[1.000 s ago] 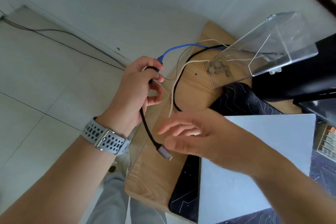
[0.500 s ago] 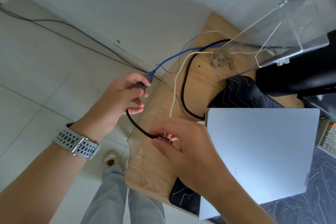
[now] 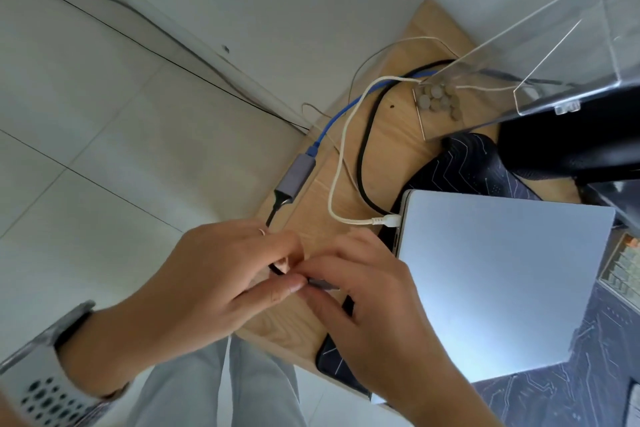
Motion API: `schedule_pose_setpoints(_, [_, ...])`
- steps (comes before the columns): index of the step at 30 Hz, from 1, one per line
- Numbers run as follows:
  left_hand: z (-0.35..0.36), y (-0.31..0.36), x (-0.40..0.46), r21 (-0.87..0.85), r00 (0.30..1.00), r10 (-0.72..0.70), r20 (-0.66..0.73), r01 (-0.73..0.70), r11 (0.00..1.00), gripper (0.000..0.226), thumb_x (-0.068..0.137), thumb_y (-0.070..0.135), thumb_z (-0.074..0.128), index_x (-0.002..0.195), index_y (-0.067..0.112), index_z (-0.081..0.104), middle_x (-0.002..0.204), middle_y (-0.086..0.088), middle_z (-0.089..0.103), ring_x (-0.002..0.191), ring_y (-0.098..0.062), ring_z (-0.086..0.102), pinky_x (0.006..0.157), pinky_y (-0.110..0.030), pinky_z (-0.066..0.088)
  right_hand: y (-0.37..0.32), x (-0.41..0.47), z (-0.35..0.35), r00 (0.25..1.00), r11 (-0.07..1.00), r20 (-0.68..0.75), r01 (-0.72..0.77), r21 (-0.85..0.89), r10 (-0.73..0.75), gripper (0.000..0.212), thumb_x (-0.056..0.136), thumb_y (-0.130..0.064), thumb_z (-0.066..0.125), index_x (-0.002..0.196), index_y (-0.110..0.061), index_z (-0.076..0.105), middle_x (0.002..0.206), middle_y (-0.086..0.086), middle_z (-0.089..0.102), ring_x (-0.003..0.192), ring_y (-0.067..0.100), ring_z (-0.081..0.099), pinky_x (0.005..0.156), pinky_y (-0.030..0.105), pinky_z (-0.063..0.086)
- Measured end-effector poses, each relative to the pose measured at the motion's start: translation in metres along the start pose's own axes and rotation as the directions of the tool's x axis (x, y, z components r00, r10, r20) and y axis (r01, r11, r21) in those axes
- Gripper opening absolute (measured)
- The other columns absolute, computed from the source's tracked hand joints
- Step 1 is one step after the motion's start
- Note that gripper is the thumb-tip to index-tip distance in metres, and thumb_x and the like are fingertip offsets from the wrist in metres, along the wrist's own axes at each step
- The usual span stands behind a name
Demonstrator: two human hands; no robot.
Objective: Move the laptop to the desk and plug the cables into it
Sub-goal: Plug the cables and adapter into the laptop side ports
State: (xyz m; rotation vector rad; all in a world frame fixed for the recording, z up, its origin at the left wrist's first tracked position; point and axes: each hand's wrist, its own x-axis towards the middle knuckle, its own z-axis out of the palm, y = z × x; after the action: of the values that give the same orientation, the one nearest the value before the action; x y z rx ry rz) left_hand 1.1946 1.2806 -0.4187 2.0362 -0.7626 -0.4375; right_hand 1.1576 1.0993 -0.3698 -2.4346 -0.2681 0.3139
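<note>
A closed silver laptop (image 3: 491, 277) lies on a dark desk mat on the wooden desk (image 3: 391, 149). A white cable (image 3: 341, 156) is plugged into the laptop's left edge, and a thick black cable (image 3: 363, 152) runs to the same edge. A grey adapter (image 3: 296, 177) with a blue cable (image 3: 349, 106) at its far end hangs at the desk's left edge. Its short black lead runs down into my hands. My left hand (image 3: 207, 284) pinches the lead. My right hand (image 3: 367, 295) grips the lead's grey plug (image 3: 322, 284), just left of the laptop's edge.
A clear acrylic stand (image 3: 540, 45) with several small grey discs under it stands at the back of the desk. A black monitor base (image 3: 571, 146) sits right of it. A keyboard (image 3: 623, 270) shows at the right edge. Thin wires trail along the tiled floor on the left.
My left hand let go of the adapter, which now hangs at the desk edge, and moved down to the lead. Both hands have come together on the plug, closer to the laptop.
</note>
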Motion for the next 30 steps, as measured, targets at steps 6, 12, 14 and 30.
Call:
schedule_pose_setpoints(6, [0.036,0.002,-0.001,-0.182,0.987,-0.123,-0.108,0.102,0.978,0.017,0.080,0.051,0.050,0.081,0.034,0.054,0.058,0.012,0.055,0.060,-0.004,0.054,0.050,-0.025,0.046,0.014,-0.016,-0.004,0.999,0.993,-0.007,0.033,-0.111,-0.034,0.016,0.081,-0.019,0.071,0.096,-0.021,0.070,0.096,-0.013,0.066,0.094,0.011,0.056,0.087,0.032,0.043])
schedule_pose_setpoints(12, [0.071,0.015,0.015,-0.112,0.947,-0.222,-0.233,0.200,0.973,0.019,0.087,0.028,0.058,0.070,0.019,0.055,0.053,0.010,0.050,0.051,-0.006,0.043,0.048,-0.017,0.034,0.048,-0.003,-0.088,0.973,0.941,-0.229,-0.099,-0.323,0.024,0.031,0.080,-0.019,0.067,0.110,-0.024,0.062,0.108,-0.008,0.060,0.107,0.015,0.054,0.095,0.012,0.037])
schedule_pose_setpoints(14, [0.084,0.019,0.021,-0.084,0.941,-0.241,-0.236,0.228,0.970,0.020,0.090,0.026,0.053,0.072,0.019,0.053,0.054,0.009,0.048,0.052,-0.005,0.041,0.049,-0.020,0.034,0.059,0.005,-0.105,0.981,0.906,-0.187,-0.126,-0.404,0.053,0.035,0.080,-0.025,0.067,0.114,-0.021,0.062,0.111,-0.008,0.057,0.111,0.014,0.050,0.096,0.006,0.030])
schedule_pose_setpoints(30, [0.105,0.020,0.049,-0.162,0.914,-0.227,-0.336,0.181,0.970,0.026,0.090,0.030,0.044,0.072,0.015,0.057,0.055,0.007,0.051,0.054,-0.011,0.043,0.053,-0.012,0.027,0.089,0.023,-0.103,0.996,0.893,0.016,-0.073,-0.444,0.090,0.040,0.077,-0.045,0.062,0.109,-0.021,0.067,0.104,-0.016,0.059,0.100,-0.009,0.041,0.099,0.054,0.040])
